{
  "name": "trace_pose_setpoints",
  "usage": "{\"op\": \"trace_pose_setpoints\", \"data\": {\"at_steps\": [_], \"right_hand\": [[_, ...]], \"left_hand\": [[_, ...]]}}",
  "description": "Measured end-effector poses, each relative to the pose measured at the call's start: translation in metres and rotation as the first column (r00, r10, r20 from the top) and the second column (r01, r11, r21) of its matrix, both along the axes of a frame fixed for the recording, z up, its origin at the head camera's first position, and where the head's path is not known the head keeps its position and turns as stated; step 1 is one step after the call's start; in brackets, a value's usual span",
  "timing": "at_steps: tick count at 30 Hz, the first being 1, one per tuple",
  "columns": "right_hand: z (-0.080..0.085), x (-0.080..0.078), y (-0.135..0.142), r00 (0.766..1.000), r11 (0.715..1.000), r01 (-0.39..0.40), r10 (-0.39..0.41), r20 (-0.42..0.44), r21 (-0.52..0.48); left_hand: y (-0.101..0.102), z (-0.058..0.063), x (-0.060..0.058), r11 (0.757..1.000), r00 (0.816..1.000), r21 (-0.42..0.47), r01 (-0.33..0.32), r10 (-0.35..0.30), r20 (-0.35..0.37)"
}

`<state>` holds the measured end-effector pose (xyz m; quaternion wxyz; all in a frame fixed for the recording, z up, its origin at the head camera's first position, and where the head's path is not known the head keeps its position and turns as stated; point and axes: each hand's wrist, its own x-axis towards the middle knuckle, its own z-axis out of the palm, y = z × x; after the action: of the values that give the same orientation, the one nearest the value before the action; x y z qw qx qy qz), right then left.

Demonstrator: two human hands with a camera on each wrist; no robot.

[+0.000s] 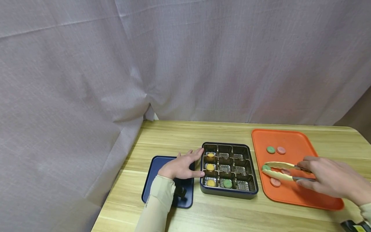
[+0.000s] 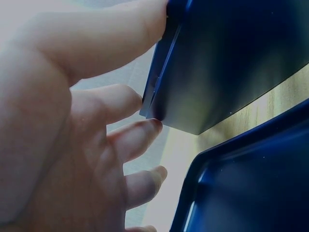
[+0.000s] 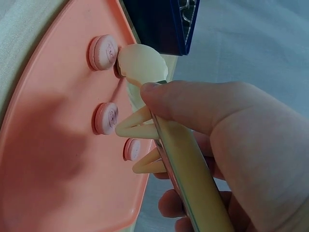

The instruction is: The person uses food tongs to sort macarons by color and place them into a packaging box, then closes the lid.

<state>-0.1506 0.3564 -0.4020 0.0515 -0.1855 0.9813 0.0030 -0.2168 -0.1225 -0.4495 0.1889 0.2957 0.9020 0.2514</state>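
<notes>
My right hand [image 1: 330,175] holds a pair of tongs [image 1: 276,175], whose pale tips stand on either side of a green macaron [image 1: 265,167] on the orange tray [image 1: 307,197]. In the right wrist view the tong head [image 3: 142,63] hides most of what lies behind it. With spread, fairly straight fingers, my left hand [image 1: 181,167] touches the left side of a dark blue box [image 1: 229,192] with a divided insert. Its left column holds yellow macarons [image 1: 210,167]. A green macaron [image 1: 227,183] sits in the front middle compartment.
A second green macaron [image 1: 271,149] and a pink macaron [image 1: 281,150] lie farther back on the tray. Another pink macaron [image 1: 275,182] is nearer me. The blue lid [image 1: 150,188] lies left of the box, partly under my left hand. A grey curtain [image 1: 203,64] hangs behind the table.
</notes>
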Motion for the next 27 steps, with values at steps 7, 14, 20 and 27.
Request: {"op": "trace_pose_setpoints", "data": {"at_steps": [7,14,20,27], "right_hand": [[0.002,0.001,0.0,0.999,1.0,-0.017,0.017,-0.033,-0.018],[0.006,0.002,0.0,0.996,0.998,-0.048,0.045,-0.08,-0.039],[0.01,0.002,0.0,0.994,0.998,-0.039,0.035,-0.108,-0.04],[0.02,-0.001,-0.003,0.983,0.997,-0.061,0.051,-0.176,-0.054]], "left_hand": [[0.0,0.001,-0.001,1.0,1.0,-0.001,0.005,-0.005,-0.003],[0.0,0.002,0.0,1.0,1.0,0.004,0.005,-0.005,-0.003],[0.0,0.001,0.0,1.0,1.0,-0.001,0.003,-0.003,-0.003],[0.0,0.0,0.0,1.0,1.0,0.001,-0.001,0.001,0.002]]}}
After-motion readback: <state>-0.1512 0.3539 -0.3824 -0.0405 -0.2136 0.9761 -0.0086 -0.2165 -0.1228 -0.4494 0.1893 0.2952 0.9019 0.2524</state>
